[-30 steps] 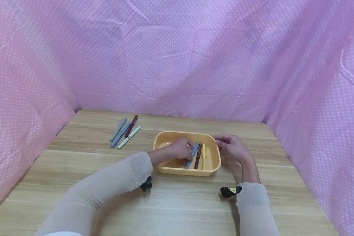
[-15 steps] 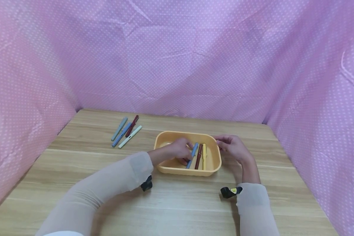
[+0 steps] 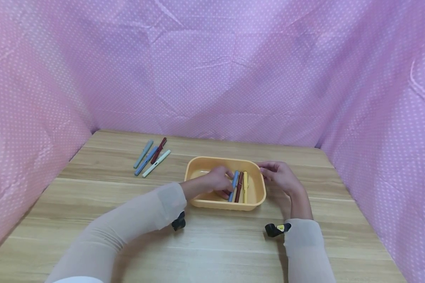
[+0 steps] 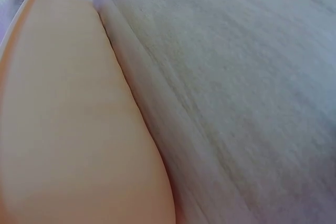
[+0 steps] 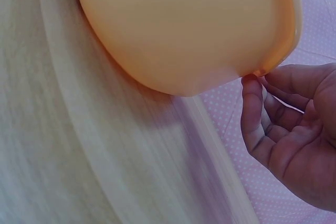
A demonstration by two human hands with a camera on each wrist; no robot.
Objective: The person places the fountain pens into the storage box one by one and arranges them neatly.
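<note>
A yellow-orange plastic box (image 3: 216, 205) sits on the table with a blue pen (image 3: 235, 180), a dark red pen (image 3: 239, 188) and a yellow pen (image 3: 245, 186) lying side by side in its right half. My left hand (image 3: 217, 180) reaches over the left wall, its curled fingers at the blue pen's left side; the fingertips are partly hidden. My right hand (image 3: 280, 177) pinches the box's right rim near the far corner. The right wrist view shows that hand's thumb and fingertips (image 5: 252, 85) at the rim. In the left wrist view only the box's outer wall (image 4: 79, 114) shows.
Several more pens lie left of the box: a grey-green pen (image 3: 143, 154), a second blue pen (image 3: 146, 161), a second dark red pen (image 3: 158, 151) and a pale green pen (image 3: 156, 163). Pink dotted cloth (image 3: 212, 78) encloses the wooden table (image 3: 226, 247) at the back and sides.
In the box, the near end of the blue pen has swung right toward the dark red pen, and my left hand has shifted slightly right with it. My right hand keeps its place.
</note>
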